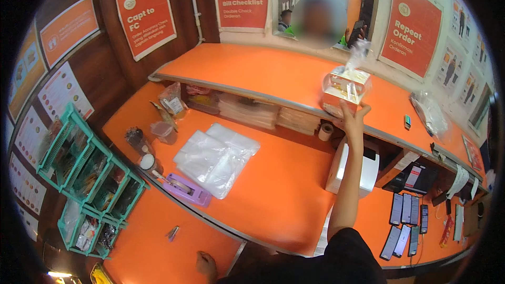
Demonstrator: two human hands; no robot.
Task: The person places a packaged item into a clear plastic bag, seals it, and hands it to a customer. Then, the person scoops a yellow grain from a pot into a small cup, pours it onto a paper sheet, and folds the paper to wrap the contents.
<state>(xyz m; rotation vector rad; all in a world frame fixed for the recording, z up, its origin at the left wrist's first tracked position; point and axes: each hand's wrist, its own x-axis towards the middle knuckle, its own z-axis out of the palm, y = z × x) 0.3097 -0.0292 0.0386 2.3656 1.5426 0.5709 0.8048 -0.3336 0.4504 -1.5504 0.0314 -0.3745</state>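
Note:
At the upper counter [252, 73], my right hand [352, 116] grips the near lower side of a white and orange food box [343, 92] inside a clear plastic bag. The bag's gathered top [358, 55] stands up above the box. Below, on the lower orange counter, my left hand [206, 265] rests with its fingers curled in and nothing visible in it. A small stapler [173, 233] lies up and to the left of that hand. On the middle counter are flat clear plastic bags [217, 159] in a stack and a purple tape dispenser [187, 190].
A white printer [365, 165] stands beneath my right forearm. Several phones [401, 240] lie at the right. Green stacked baskets [94, 177] hold packets at the left. A paper roll [326, 132] sits under the shelf. Behind the wall opening [286, 4], a person holds a phone [357, 31].

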